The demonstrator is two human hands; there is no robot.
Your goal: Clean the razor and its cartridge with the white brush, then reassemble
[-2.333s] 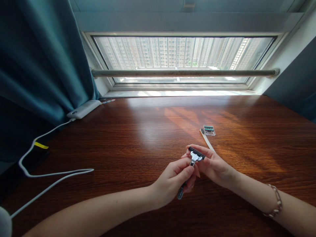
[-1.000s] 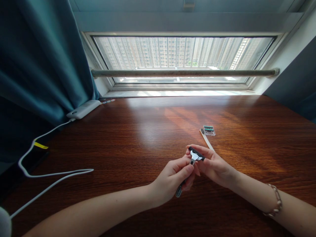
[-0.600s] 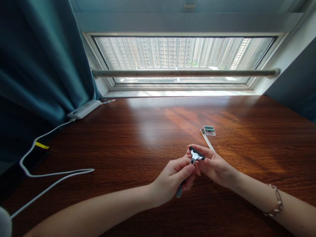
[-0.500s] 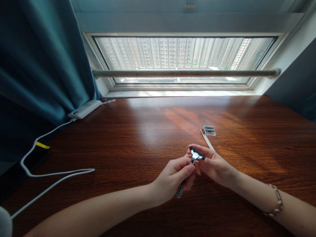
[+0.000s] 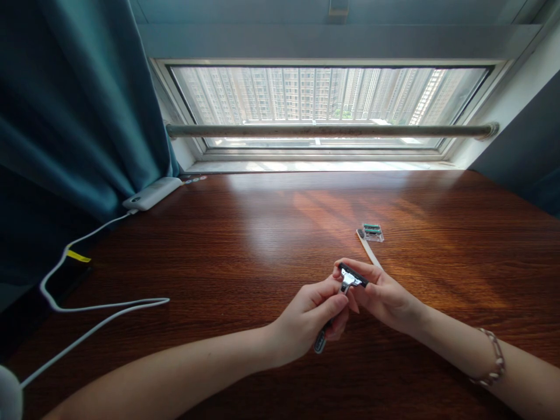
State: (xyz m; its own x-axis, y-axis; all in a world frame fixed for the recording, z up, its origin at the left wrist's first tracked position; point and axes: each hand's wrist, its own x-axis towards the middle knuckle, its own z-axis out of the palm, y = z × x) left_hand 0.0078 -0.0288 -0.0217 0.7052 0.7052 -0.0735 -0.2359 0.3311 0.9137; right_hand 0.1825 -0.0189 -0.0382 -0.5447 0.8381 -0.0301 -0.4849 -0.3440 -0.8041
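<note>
My left hand [image 5: 315, 309] is closed around the handle of a razor [image 5: 349, 280], whose dark grip end pokes out below the fingers. The razor's silver neck and black head point up and away from me. At that head, my right hand [image 5: 385, 294] pinches the two ends between thumb and fingers. Just beyond my right hand lies a white toothbrush [image 5: 368, 248] with dark bristles, its lower end hidden by the hand. Touching or close beside its bristles is a clear case of razor cartridges [image 5: 373, 232] with green strips.
A white power bank [image 5: 153, 193] rests at the far left by the blue curtain [image 5: 87, 105]. Its white cable [image 5: 105, 308] loops across the left of the brown table [image 5: 210, 245]. A metal bar [image 5: 328, 131] crosses the window behind.
Hardly anything differs. The razor and both hands sit very slightly lower and to the right in view; the grip of each hand stays the same.
</note>
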